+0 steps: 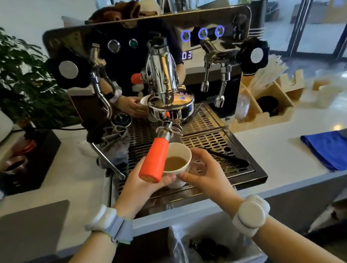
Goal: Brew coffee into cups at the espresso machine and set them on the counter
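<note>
Sitting low over the drip tray (232, 145), the white cup (178, 164) is about half full of coffee and partly hidden behind the orange portafilter handle (154, 162), probably kept near the spout to catch the brew. Left hand (141, 186) and right hand (205, 174) wrap it from either side, fingers curled on its wall, thumbs meeting in front.

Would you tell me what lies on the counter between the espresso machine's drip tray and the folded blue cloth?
In the head view, only bare white counter lies between the drip tray and the blue cloth.
</note>
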The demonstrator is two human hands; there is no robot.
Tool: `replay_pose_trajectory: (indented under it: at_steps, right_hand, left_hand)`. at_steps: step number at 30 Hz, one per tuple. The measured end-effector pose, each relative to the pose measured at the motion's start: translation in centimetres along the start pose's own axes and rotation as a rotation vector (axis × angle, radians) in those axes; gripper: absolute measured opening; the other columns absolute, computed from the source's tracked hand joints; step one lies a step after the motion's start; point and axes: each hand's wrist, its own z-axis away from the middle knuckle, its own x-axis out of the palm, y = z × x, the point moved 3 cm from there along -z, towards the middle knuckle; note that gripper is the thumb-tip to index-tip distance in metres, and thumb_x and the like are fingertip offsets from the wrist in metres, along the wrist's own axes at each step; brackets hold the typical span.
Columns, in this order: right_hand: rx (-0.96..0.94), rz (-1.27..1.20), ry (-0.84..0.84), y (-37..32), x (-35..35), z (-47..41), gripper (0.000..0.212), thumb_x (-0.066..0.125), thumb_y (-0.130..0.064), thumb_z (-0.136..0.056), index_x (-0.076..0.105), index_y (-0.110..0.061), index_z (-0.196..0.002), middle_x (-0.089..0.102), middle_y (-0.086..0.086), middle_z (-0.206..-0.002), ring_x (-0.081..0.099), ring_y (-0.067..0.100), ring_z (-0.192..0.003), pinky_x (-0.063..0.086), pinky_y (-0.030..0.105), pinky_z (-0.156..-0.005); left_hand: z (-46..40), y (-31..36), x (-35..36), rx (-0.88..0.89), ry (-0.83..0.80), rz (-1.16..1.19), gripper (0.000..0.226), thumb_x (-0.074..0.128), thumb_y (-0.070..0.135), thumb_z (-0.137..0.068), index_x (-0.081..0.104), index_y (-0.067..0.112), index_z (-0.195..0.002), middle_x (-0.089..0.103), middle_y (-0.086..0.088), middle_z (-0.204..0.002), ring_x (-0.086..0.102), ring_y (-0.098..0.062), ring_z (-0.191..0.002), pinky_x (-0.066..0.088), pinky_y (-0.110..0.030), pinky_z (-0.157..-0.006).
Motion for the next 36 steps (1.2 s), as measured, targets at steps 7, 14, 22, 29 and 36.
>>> replay_pose_trajectory:
  at_steps: [7, 14, 22, 29, 36]
  right_hand:
    - [0.036, -0.014, 0.006, 0.0, -0.4, -0.6, 0.059, 0.076, -0.014, -0.078, 0.046, -0.020, -0.128, 0.054, 0.000, -0.129, 0.054, 0.017, -0.117, 0.051, 0.037, -0.094]
    - [0.037, -0.010, 0.018, 0.5, -0.4, -1.0, 0.060, 0.075, -0.016, -0.078, 0.046, -0.020, -0.129, 0.053, -0.005, -0.130, 0.053, 0.011, -0.115, 0.050, 0.013, -0.077]
    - [0.018, -0.021, 0.014, 0.4, -0.4, -1.0, 0.061, 0.074, -0.018, -0.079, 0.044, -0.020, -0.132, 0.052, -0.006, -0.131, 0.052, 0.005, -0.111, 0.050, 0.013, -0.077]
    - [0.078, 0.032, 0.017, -0.2, -1.5, -0.4, 0.063, 0.074, -0.029, -0.079, 0.042, -0.027, -0.134, 0.050, -0.004, -0.134, 0.052, 0.014, -0.118, 0.052, 0.034, -0.092]
    - [-0.087, 0.067, 0.122, -4.4, -4.0, -0.6, 0.040, 0.067, -0.025, -0.085, 0.049, -0.038, -0.119, 0.054, -0.019, -0.120, 0.053, 0.006, -0.112, 0.048, 0.027, -0.088]
  left_hand:
    - [-1.2, 0.9, 0.5, 0.002, -0.012, -0.050, 0.057, 0.088, 0.052, -0.052, 0.060, 0.052, -0.102, 0.064, 0.038, -0.103, 0.060, 0.016, -0.094, 0.044, 0.000, -0.071]
    - [-2.0, 0.8, 0.6, -0.003, -0.046, -0.081, 0.056, 0.085, 0.042, -0.062, 0.059, 0.050, -0.111, 0.067, 0.021, -0.113, 0.059, 0.008, -0.104, 0.045, -0.020, -0.092]
    - [-1.2, 2.4, 1.3, 0.079, -0.106, -0.095, 0.047, 0.076, 0.008, -0.078, 0.055, 0.040, -0.106, 0.063, 0.043, -0.097, 0.057, 0.023, -0.092, 0.041, 0.003, -0.070]
    - [-1.1, 1.3, -0.8, 0.030, -0.037, -0.229, 0.067, 0.081, 0.015, -0.075, 0.043, 0.040, -0.125, 0.058, 0.021, -0.111, 0.052, 0.024, -0.096, 0.040, 0.002, -0.071]
    - [-1.0, 5.8, -4.1, 0.079, 0.072, -0.194, 0.045, 0.065, 0.001, -0.086, 0.057, 0.039, -0.109, 0.058, 0.017, -0.119, 0.055, -0.003, -0.114, 0.046, -0.023, -0.090]
